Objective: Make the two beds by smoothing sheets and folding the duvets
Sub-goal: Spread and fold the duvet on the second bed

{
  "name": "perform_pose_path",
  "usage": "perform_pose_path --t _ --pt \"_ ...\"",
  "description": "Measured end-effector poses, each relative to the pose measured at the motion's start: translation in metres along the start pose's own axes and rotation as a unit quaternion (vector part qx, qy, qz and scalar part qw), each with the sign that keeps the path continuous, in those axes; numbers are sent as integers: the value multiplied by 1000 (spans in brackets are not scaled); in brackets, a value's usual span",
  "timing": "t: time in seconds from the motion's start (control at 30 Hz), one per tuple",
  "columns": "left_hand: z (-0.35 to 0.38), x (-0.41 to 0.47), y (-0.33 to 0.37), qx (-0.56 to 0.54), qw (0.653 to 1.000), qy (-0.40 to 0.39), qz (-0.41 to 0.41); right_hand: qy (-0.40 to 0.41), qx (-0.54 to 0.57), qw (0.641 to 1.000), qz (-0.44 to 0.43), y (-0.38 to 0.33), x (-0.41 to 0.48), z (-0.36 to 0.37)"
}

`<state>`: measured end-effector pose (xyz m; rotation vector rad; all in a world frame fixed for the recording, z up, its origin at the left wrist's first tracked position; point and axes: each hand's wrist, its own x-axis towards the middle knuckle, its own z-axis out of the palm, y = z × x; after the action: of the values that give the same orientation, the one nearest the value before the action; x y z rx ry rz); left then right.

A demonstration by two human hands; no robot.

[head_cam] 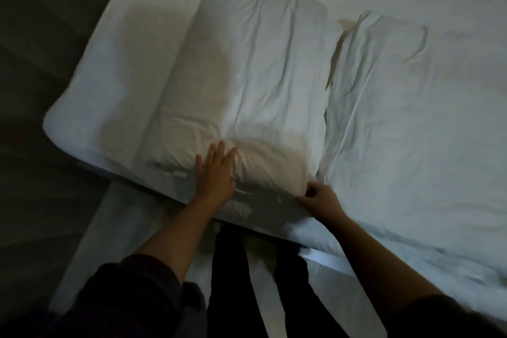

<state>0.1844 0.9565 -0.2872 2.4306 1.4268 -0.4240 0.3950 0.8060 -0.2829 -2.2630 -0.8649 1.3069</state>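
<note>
Head view, dim light, some motion blur.

We note a folded duvet [247, 77], white and creased lengthwise, lying on the white bed sheet [123, 68]. Its near end bulges at the bed edge closest to the person.

Left hand [216, 173]: fingers straight and spread, palm pressed flat on the duvet's near end, left of that end's middle. It grasps nothing.

Right hand [319, 197]: fingers curled, pinching the duvet's near right corner at the bed edge. We cannot tell how much fabric sits inside the pinch.

The two hands are apart, both on the duvet's near end.

Just right of the duvet, touching along its long side, lies a second, flatter piece of folded bedding [378, 96], also white and wrinkled. We cannot tell whether it is a duvet or a pillow.

Nearer than the duvet, below the bed edge, we see dark trouser legs [227, 269] standing on a pale cloth surface [123, 228]. Both forearms come out of dark sleeves [131, 288].

Left of the duvet, beyond the sheet's edge, the surroundings are dark and indistinct.
</note>
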Motion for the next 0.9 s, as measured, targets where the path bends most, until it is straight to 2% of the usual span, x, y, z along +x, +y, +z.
perform_pose_path --t 0.1,0.33,0.4,0.5,0.6,0.8,0.9 --pt "1 -16 11 -61 996 1 -65 -29 -24 998 -40 1 -7 -12" --pt "2 -35 5 -119 983 -66 -126 -97 -132 986 -17 11 -9 -12" --pt "-1 -33 3 -118 982 -61 -132 -115 -78 990 -26 6 -1 -14" --pt "-5 -25 8 -102 988 -31 -109 -52 70 996 -9 -5 13 -23" --pt "-11 -6 21 -103 991 -10 -79 -22 220 975 27 -27 36 -36" --pt "-30 66 45 -99 995 24 3 27 354 932 69 -72 130 -63" --pt "-39 109 49 -98 992 63 39 97 412 903 70 -99 170 -80"
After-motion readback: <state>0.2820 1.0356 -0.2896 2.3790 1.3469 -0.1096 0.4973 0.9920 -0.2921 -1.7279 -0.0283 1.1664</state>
